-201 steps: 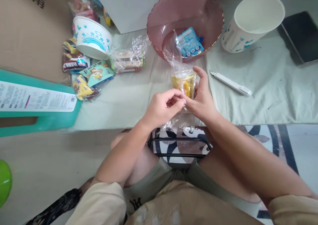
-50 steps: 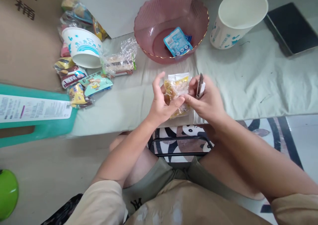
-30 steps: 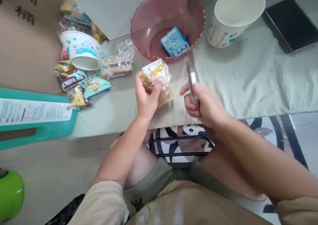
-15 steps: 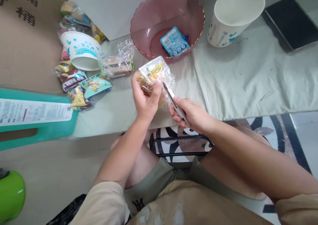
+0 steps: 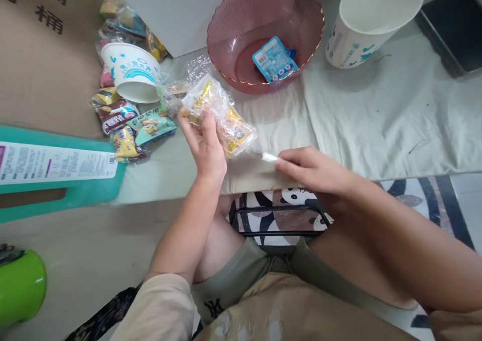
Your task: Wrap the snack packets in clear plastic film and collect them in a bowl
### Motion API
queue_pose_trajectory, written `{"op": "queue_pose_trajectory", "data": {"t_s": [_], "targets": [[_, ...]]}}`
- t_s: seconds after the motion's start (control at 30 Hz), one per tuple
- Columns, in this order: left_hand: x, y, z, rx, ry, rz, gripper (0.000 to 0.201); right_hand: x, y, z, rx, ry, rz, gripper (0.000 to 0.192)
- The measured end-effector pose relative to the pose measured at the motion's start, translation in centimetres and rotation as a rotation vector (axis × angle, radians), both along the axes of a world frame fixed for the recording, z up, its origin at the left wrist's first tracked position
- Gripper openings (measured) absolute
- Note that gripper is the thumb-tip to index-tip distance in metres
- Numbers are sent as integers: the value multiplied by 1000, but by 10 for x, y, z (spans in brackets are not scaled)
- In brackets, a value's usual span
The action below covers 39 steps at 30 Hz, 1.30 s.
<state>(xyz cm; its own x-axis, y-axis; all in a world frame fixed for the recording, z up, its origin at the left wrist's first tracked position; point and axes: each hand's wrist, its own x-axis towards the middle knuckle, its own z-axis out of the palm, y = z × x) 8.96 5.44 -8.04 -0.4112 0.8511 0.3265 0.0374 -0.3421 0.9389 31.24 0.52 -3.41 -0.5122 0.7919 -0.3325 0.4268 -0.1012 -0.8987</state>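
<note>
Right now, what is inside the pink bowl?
The pink bowl holds a blue snack packet, with a darker blue one mostly hidden beneath it. What that one is cannot be made out.

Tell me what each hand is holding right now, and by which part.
The left hand grips the clear snack packet by its upper end. The right hand pinches a small white cutter, only its tip showing past the fingers.

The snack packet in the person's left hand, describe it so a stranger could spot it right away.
Start at the pink bowl on the pale cloth. Just in front of it, the left hand holds up a clear crinkly packet with yellow contents. Unlike the packets by the paper bowl, it is off the table.
</note>
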Motion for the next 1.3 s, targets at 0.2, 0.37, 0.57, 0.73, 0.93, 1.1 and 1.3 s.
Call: {"op": "queue_pose_trajectory", "data": {"t_s": [0.2,0.37,0.57,0.73,0.93,1.1,1.3], "targets": [[19,-21,-1,-219,-124,-207,59,32,16,-15,542,-294,-401,20],[29,-32,-6,-385,-155,-320,53,43,29,-33,648,-551,-487,40],[-8,-6,-11,-214,227,-234,60,65,36,-46,781,-613,-638,25],[-19,-9,-12,-275,394,-311,70,51,28,-34,784,-451,-643,42],[-7,-17,7,-299,482,-286,31,25,17,-24,773,-205,-334,64],[-20,-4,15,-104,451,-137,9,28,14,-23,773,-137,-372,71],[-38,-7,20,127,365,-200,12,24,10,-16,808,-226,-359,18]]}}
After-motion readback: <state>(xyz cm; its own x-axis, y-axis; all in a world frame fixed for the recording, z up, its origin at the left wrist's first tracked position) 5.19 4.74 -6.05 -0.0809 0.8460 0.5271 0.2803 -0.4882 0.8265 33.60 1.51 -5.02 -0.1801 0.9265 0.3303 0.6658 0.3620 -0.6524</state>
